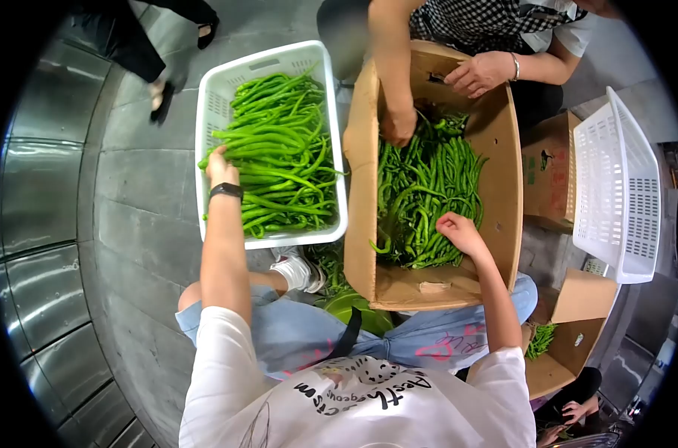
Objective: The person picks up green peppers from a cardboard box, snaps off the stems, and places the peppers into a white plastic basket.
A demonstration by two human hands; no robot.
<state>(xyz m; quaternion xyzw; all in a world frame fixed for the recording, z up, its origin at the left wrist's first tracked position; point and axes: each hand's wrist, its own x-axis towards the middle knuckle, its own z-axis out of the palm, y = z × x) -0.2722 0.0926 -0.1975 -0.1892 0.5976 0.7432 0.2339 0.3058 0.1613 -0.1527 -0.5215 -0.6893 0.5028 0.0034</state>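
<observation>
White basket (204, 112): stands on the floor, left of the cardboard box, their near corners almost touching.
Peppers in the basket (283, 149): long, green, laid roughly lengthwise, and heaped to the rim.
Left hand (219, 168): rests on the pile at the basket's left edge, with a dark wristband (226, 191) behind it. I cannot tell whether the fingers hold a pepper or have let go.
Advice, left: lay each bunch parallel to the pile. Fill the barer far-left corner, as the right edge already overhangs.
Cardboard box (361, 149): tilted open, with its near wall against the person's knees.
Peppers in the box (421, 187): a tangled heap, deepest along the left wall.
Right hand (460, 230): at the near-right edge of the heap, fingers curled down onto the peppers. I cannot tell whether they have closed on a bunch.
Advice, right: take few at a time and lift along their length, so tangled peppers do not snap.
Co-worker's hands (398, 125): work the far end of the box; it is best to stay at the near end.
</observation>
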